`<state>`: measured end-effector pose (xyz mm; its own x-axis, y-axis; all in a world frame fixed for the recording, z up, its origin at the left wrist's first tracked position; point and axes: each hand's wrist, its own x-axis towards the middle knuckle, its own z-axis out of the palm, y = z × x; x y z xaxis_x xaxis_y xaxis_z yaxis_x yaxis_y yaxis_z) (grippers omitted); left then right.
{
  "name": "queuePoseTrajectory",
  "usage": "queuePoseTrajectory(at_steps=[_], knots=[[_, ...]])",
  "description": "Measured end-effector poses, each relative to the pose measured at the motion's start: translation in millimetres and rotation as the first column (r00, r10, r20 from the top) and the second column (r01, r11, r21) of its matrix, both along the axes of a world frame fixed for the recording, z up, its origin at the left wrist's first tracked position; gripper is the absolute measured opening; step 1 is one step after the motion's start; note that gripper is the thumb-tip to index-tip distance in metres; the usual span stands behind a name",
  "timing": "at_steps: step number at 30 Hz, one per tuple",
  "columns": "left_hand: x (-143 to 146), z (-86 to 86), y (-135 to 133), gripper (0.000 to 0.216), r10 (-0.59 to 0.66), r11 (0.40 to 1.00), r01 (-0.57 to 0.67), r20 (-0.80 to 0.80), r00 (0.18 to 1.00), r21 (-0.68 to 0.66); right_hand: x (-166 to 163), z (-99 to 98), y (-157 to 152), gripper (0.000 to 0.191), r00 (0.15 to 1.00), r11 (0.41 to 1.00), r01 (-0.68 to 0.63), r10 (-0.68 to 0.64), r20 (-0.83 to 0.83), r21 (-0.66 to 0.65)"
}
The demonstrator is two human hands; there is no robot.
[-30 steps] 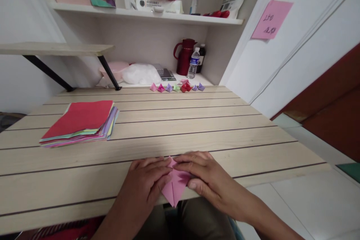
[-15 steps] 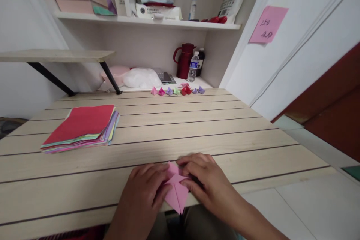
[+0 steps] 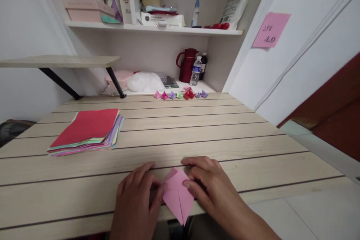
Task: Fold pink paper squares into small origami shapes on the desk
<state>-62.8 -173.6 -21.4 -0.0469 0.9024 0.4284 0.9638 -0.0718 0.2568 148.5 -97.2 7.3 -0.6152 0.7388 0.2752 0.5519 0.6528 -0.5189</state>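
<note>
A pink sheet of origami paper, folded into a kite-like diamond with a centre crease, lies at the table's near edge, its lower point jutting past the edge. My right hand pinches its right side, thumb on top and fingers curled beside and behind. At the left corner, my left hand touches the paper with thumb and a bent finger, the forefinger stretched out over the table. Part of the paper's right edge is hidden under my right thumb.
A stack of coloured paper lies at left. Several small folded paper pieces line the table's back edge. Behind them stand a red jug and a water bottle. A raised wooden shelf overhangs the back left.
The upper flap that formed a smaller point now lies flat, giving a plain diamond. My left hand has shifted left and loosened. The view has tilted slightly upward.
</note>
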Motion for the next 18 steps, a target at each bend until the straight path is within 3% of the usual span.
queuePoseTrajectory(at_steps=[9,13,18], knots=[[7,-1.1,-5,0.011,-0.006,0.996,0.014,-0.088,0.996,0.091,-3,1.1,-2,0.014,1.0,1.0,0.027,-0.027,0.0,-0.008],[9,4.0,-5,0.032,-0.074,0.981,0.096,-0.135,0.988,0.169,2,5.1,-4,0.01,0.999,1.0,-0.026,0.026,0.043,-0.008],[3,7.2,-8,0.04,-0.183,0.969,0.208,-0.183,0.966,0.132,6,5.6,-3,0.01,0.995,0.996,-0.08,0.082,0.054,-0.039]])
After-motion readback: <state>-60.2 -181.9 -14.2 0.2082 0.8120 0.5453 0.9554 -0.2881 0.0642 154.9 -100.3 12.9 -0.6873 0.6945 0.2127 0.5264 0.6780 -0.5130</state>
